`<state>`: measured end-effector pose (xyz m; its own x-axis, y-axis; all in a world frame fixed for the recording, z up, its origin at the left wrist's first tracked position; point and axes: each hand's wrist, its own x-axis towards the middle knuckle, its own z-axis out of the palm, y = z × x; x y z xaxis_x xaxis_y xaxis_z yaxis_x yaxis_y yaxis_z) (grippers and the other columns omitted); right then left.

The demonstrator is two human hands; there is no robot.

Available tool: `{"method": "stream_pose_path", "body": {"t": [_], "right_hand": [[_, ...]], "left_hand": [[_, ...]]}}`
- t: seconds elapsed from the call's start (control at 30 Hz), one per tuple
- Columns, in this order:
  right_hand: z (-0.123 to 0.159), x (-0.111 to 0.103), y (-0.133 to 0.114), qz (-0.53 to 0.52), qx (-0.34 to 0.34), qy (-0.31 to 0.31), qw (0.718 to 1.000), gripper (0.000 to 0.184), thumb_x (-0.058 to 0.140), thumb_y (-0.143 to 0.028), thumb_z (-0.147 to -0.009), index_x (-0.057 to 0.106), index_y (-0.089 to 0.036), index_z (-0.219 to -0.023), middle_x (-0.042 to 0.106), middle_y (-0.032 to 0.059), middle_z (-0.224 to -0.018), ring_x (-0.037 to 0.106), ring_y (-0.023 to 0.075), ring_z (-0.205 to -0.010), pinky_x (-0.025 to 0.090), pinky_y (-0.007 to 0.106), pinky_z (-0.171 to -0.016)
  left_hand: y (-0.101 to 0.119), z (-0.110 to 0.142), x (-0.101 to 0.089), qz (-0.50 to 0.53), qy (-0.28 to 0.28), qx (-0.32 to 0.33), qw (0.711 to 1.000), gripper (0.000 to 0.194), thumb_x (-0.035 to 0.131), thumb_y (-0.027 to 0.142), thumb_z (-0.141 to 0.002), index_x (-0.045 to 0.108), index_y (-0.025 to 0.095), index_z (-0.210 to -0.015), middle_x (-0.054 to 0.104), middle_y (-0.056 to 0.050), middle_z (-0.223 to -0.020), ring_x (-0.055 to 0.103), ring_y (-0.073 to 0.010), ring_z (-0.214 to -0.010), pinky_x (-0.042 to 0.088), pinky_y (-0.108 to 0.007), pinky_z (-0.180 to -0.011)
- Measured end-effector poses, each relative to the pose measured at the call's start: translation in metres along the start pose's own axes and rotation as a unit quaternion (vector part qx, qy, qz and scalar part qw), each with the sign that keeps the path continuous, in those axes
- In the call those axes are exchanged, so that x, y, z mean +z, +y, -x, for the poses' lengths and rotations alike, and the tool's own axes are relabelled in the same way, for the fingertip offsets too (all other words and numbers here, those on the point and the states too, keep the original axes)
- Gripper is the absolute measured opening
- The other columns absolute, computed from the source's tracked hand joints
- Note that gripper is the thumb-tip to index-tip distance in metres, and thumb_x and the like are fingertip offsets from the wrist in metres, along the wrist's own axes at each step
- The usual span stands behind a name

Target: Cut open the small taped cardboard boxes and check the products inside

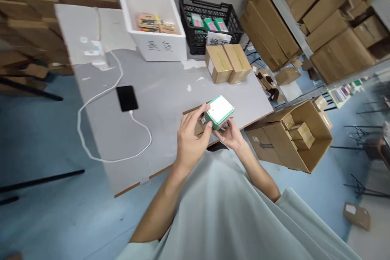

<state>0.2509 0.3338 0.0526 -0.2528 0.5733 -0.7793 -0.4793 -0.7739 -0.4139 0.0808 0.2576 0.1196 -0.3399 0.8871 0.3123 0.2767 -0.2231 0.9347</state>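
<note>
Between my two hands is a small green box with a white top (219,109), held just above the table's near edge. The fingers and thumb of my left hand (192,134) grip its left side. My right hand (233,134) supports it from the right and below; part of those fingers is hidden by the box. Under and behind my left hand, a piece of brown cardboard (198,129) shows, mostly covered. Two taped brown cartons (224,65) stand side by side on the table beyond my hands.
On the grey table (164,89) lie a black phone (127,98) and its white cable (79,126). A white foam bin (161,46) and a black crate (195,36) with green boxes stand behind. An open carton (265,138) is on the floor at right, near loaded shelves (301,36).
</note>
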Motion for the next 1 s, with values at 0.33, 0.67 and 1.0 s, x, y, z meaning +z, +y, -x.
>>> {"method": "stream_pose_path", "body": {"t": [0.33, 0.67, 1.0], "right_hand": [[0.044, -0.066, -0.019, -0.163, 0.049, 0.003, 0.985, 0.037, 0.049, -0.048, -0.123, 0.061, -0.015, -0.135, 0.078, 0.0062, -0.097, 0.083, 0.0203, -0.068, 0.077, 0.034, -0.071], [-0.009, -0.107, -0.114, -0.197, -0.012, 0.021, 0.980, 0.014, 0.070, -0.033, -0.112, 0.068, -0.021, -0.118, 0.083, 0.0038, -0.096, 0.087, 0.0217, -0.081, 0.076, 0.032, -0.077], [-0.099, -0.152, -0.261, -0.116, -0.075, 0.038, 0.990, 0.034, 0.097, -0.038, -0.084, 0.075, -0.031, -0.109, 0.083, -0.0014, -0.113, 0.087, 0.0217, -0.097, 0.076, 0.036, -0.091]], "left_hand": [[-0.001, -0.037, 0.089, 0.041, -0.145, 0.066, 0.986, 0.043, 0.073, 0.028, -0.099, 0.082, 0.030, -0.141, 0.080, -0.008, -0.144, 0.065, -0.0369, -0.150, 0.048, -0.057, -0.134], [-0.007, -0.078, 0.163, -0.006, -0.181, 0.041, 0.983, 0.034, 0.071, 0.039, -0.112, 0.080, 0.028, -0.142, 0.082, -0.009, -0.144, 0.073, -0.0318, -0.141, 0.058, -0.051, -0.125], [-0.023, -0.156, 0.266, -0.092, -0.155, -0.025, 0.983, 0.033, 0.061, 0.037, -0.118, 0.083, 0.034, -0.143, 0.078, -0.012, -0.149, 0.076, -0.0304, -0.142, 0.063, -0.050, -0.121]]}}
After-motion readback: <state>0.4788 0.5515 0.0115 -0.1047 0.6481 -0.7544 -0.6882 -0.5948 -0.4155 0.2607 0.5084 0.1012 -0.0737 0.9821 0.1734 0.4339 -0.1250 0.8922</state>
